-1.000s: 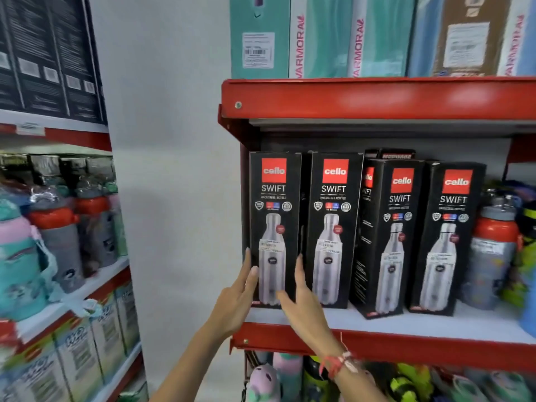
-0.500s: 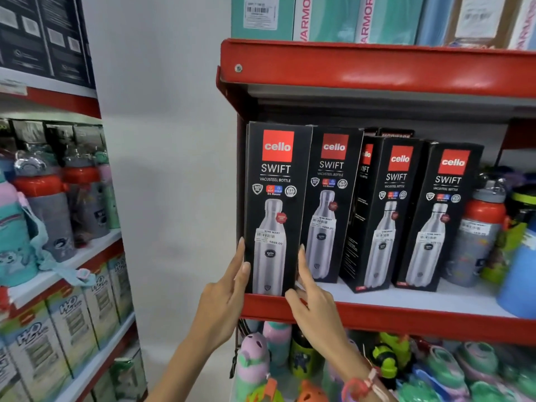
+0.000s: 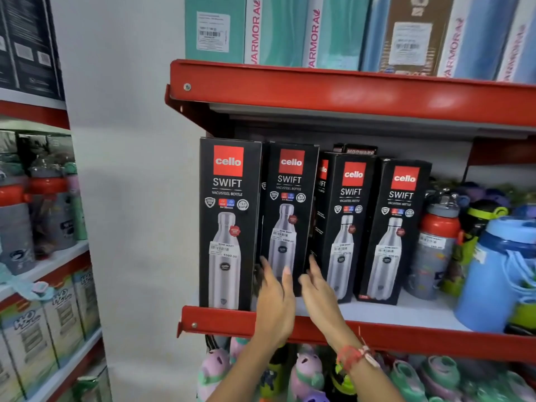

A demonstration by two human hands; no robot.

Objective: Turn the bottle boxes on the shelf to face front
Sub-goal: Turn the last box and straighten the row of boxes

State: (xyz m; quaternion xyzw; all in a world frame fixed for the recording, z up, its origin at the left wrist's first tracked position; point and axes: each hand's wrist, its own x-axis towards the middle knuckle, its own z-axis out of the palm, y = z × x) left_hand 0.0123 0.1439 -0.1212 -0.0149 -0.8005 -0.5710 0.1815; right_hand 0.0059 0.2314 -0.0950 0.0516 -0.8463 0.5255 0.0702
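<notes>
Several black Cello Swift bottle boxes stand in a row on the red-edged shelf (image 3: pixel 406 314). The leftmost box (image 3: pixel 229 198) faces front at the shelf's front lip. The second box (image 3: pixel 290 192) stands further back, also front-on. The third box (image 3: pixel 348 204) is turned and shows part of its side face; the fourth box (image 3: pixel 401 216) stands beside it. My left hand (image 3: pixel 275 297) and my right hand (image 3: pixel 319 294) flank the second box's lower part, fingers spread and blurred. Whether they touch the box is unclear.
Red-capped and blue bottles (image 3: pixel 499 271) crowd the shelf to the right of the boxes. Teal and blue cartons (image 3: pixel 278 30) fill the shelf above, and kids' bottles (image 3: pixel 307 372) the one below. Another rack (image 3: pixel 43 256) with bottles stands on the left past a white wall.
The leftmost box has come forward to the shelf's front lip. Both hands have left it and moved right to the base of the second box.
</notes>
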